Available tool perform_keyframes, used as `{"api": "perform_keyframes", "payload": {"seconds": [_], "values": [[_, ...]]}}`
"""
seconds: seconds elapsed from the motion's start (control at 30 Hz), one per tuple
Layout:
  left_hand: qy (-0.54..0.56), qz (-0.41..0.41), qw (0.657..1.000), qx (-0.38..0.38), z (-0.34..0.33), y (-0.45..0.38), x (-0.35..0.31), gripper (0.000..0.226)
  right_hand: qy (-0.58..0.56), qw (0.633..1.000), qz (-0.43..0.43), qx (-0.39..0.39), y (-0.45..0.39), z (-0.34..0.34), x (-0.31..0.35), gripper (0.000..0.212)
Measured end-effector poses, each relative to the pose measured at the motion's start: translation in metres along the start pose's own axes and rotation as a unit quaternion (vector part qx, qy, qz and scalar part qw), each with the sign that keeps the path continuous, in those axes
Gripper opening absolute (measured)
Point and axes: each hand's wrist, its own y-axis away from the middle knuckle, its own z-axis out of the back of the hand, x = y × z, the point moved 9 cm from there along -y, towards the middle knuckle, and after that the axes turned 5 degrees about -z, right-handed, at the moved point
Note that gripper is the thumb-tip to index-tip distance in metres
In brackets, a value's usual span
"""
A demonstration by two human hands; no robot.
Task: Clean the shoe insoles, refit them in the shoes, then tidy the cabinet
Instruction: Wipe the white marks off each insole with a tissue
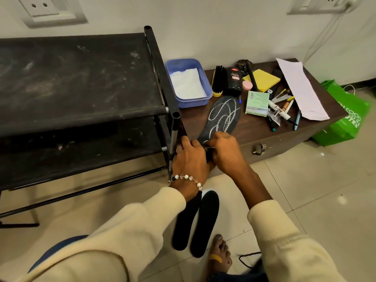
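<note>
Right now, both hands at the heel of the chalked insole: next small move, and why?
Probably fetch the shoe brush and scrub off the chalk. The insole lies flat on the wooden chest, still covered in white scribbles. The left hand and right hand meet at its heel around a small dark object I cannot identify. Two clean-looking insoles lie on the floor.
</note>
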Motion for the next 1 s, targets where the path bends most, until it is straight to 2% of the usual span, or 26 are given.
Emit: {"api": "perform_keyframes", "payload": {"seconds": [0.07,0.27,0.43,0.57,0.73,0.83,0.9,1.0], "values": [[0.004,-0.001,1.0,0.002,0.0,0.0,0.0,0.071,0.023,0.999,0.022,0.017,-0.001,-0.002,0.004,0.035],[0.015,0.006,1.0,0.011,-0.002,0.002,0.002,0.075,0.019,0.996,-0.075,-0.037,-0.005,0.003,-0.027,0.029],[0.018,-0.01,1.0,0.013,-0.002,0.004,0.0,0.069,-0.019,0.999,0.018,-0.04,-0.004,-0.008,0.002,0.03],[0.018,-0.009,1.0,0.017,-0.005,0.005,0.001,0.076,0.006,0.994,-0.023,-0.109,-0.002,0.011,-0.009,0.031],[0.017,-0.021,1.0,0.012,-0.004,0.004,0.001,0.076,-0.028,0.998,-0.017,-0.061,-0.009,-0.012,0.004,0.028],[0.022,-0.016,1.0,0.013,-0.004,0.004,0.002,0.073,-0.066,0.993,-0.059,-0.072,-0.015,-0.009,-0.006,0.026],[0.025,-0.006,0.999,0.019,-0.005,0.004,0.003,0.072,-0.048,0.991,-0.09,-0.086,-0.017,-0.007,-0.017,0.024],[0.023,-0.006,1.0,0.021,-0.005,0.004,0.003,0.072,-0.027,0.994,-0.071,-0.078,-0.019,-0.008,-0.008,0.024]]}}
